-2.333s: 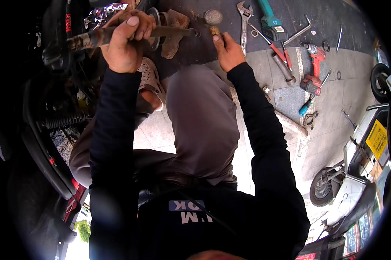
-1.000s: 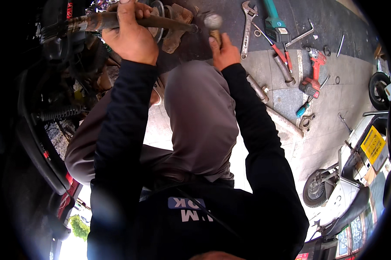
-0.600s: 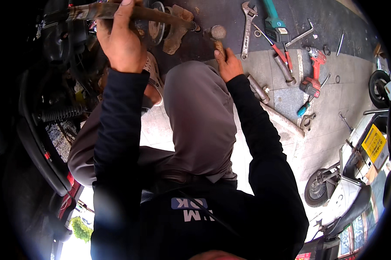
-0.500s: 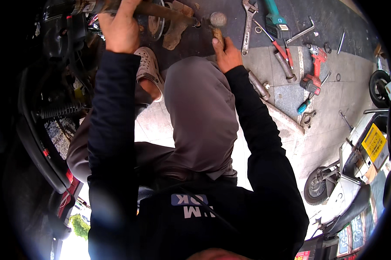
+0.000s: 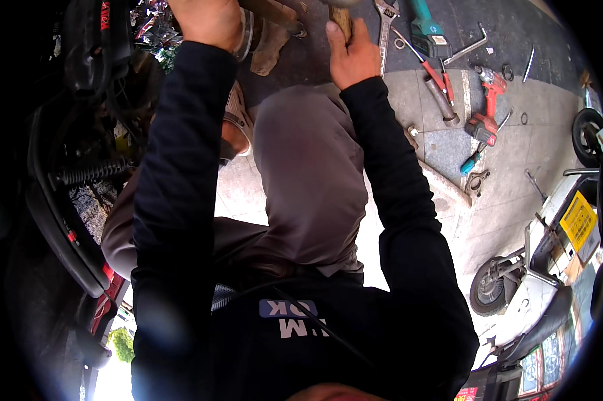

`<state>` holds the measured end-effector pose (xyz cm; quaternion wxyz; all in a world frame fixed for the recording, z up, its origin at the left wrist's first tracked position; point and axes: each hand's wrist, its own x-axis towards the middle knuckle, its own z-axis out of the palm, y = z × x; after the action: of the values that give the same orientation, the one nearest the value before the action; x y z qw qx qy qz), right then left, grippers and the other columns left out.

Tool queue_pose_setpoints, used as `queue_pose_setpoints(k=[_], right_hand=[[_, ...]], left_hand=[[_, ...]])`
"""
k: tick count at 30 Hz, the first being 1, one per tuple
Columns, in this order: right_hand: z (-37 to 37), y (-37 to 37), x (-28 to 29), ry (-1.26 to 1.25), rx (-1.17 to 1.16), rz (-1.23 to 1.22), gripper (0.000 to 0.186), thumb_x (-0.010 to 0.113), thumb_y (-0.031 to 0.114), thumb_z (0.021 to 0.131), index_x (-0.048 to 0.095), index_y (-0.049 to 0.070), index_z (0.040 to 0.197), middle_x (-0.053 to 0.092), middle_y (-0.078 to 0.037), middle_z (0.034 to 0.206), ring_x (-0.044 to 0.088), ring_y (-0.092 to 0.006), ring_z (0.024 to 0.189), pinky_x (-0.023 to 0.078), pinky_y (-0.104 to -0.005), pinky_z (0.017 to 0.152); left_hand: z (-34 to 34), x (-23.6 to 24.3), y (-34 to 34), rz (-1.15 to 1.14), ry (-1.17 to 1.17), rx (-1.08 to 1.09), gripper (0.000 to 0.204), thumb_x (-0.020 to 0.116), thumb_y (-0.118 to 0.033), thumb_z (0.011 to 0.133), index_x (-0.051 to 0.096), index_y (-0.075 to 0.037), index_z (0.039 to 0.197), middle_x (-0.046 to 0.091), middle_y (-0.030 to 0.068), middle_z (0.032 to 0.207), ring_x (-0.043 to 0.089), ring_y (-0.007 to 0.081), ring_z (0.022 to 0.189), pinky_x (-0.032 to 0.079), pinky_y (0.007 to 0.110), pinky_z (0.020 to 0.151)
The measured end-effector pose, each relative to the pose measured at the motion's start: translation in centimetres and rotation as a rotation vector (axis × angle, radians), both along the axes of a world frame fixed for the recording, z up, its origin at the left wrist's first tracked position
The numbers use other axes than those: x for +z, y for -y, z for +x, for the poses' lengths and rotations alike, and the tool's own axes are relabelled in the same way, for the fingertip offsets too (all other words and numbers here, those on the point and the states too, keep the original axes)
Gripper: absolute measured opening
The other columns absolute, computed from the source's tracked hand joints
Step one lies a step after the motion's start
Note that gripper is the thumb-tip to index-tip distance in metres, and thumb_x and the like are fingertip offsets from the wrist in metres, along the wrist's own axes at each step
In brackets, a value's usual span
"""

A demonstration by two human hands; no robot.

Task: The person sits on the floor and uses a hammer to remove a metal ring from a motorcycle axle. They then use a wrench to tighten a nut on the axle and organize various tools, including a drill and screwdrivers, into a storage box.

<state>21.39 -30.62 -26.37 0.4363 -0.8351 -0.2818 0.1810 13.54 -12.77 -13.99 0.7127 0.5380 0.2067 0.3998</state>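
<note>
My right hand (image 5: 356, 57) is closed round the wooden handle of a hammer (image 5: 342, 24), thumb lying along it. The hammer's rounded head is mostly cut off by the upper edge. My left hand (image 5: 208, 21) is at the top, beside a rusty metal rod (image 5: 272, 13); its fingers run out of the picture, so their grip is hidden. The rod's end rests over or against a rough brown block (image 5: 269, 53) on the dark floor. My bent knee (image 5: 308, 140) is between my forearms.
Right of my hand lie an adjustable wrench (image 5: 385, 27), a teal power tool (image 5: 427, 30), red-handled pliers (image 5: 441, 77), a socket (image 5: 441, 100), a red impact driver (image 5: 491, 100) and a screwdriver (image 5: 472, 162). A motorbike (image 5: 67, 220) is close on my left; a white scooter (image 5: 535, 294) stands at the right.
My left hand has moved up and right along the rod, its fingers leaving the picture. My right hand has risen slightly with the hammer, whose head is now mostly out of view.
</note>
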Motion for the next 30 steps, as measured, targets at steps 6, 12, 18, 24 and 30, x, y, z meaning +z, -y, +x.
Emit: queue_pose_setpoints(k=[6, 12, 18, 24, 30], right_hand=[[-1.1, 1.9, -13.2, -0.262, 0.164, -0.496, 0.062, 0.047, 0.06, 0.096, 0.059, 0.005, 0.123, 0.065, -0.032, 0.111, 0.06, -0.0495, 0.109, 0.046, -0.0551, 0.095], [-2.1, 1.6, -6.9, -0.271, 0.193, -0.275, 0.062, 0.046, 0.062, 0.096, 0.056, 0.004, 0.115, 0.067, -0.032, 0.094, 0.061, -0.053, 0.098, 0.047, -0.0578, 0.085], [-2.0, -0.4, -5.9, -0.232, 0.132, -0.303, 0.058, 0.046, 0.059, 0.097, 0.054, 0.004, 0.115, 0.068, -0.03, 0.096, 0.061, -0.0525, 0.099, 0.047, -0.0576, 0.085], [-1.0, -1.3, -3.5, -0.219, 0.109, -0.21, 0.056, 0.046, 0.058, 0.097, 0.055, 0.005, 0.114, 0.068, -0.03, 0.1, 0.061, -0.0519, 0.102, 0.047, -0.0568, 0.088], [-1.2, -1.1, -7.6, -0.243, 0.104, -0.468, 0.058, 0.046, 0.058, 0.097, 0.058, 0.005, 0.114, 0.067, -0.03, 0.107, 0.063, -0.0482, 0.105, 0.047, -0.0554, 0.093]], left_hand=[[-0.9, -0.4, 0.4, -0.692, 0.49, -0.16, 0.031, 0.061, -0.015, 0.093, 0.045, -0.011, 0.068, 0.038, -0.001, 0.055, 0.037, 0.0127, 0.048, 0.041, 0.032, 0.057], [-2.1, 0.1, -0.9, 0.143, -0.104, 0.436, 0.032, 0.057, -0.022, 0.102, 0.05, -0.009, 0.074, 0.051, 0.0015, 0.064, 0.055, 0.0163, 0.06, 0.047, 0.033, 0.063], [-2.2, -1.3, -1.8, 0.082, 0.063, 0.3, 0.024, 0.06, -0.024, 0.101, 0.055, -0.005, 0.087, 0.057, 0.0051, 0.076, 0.059, 0.0184, 0.075, 0.049, 0.035, 0.073], [-2.4, -1.7, -1.8, 0.109, 0.076, 0.323, 0.023, 0.06, -0.024, 0.102, 0.054, -0.005, 0.091, 0.054, 0.0037, 0.077, 0.056, 0.0167, 0.074, 0.048, 0.034, 0.074], [-1.9, -3.0, -2.5, 0.072, 0.136, 0.257, 0.014, 0.059, -0.012, 0.1, 0.058, 0.001, 0.093, 0.063, 0.011, 0.083, 0.062, 0.0234, 0.078, 0.053, 0.04, 0.078]])
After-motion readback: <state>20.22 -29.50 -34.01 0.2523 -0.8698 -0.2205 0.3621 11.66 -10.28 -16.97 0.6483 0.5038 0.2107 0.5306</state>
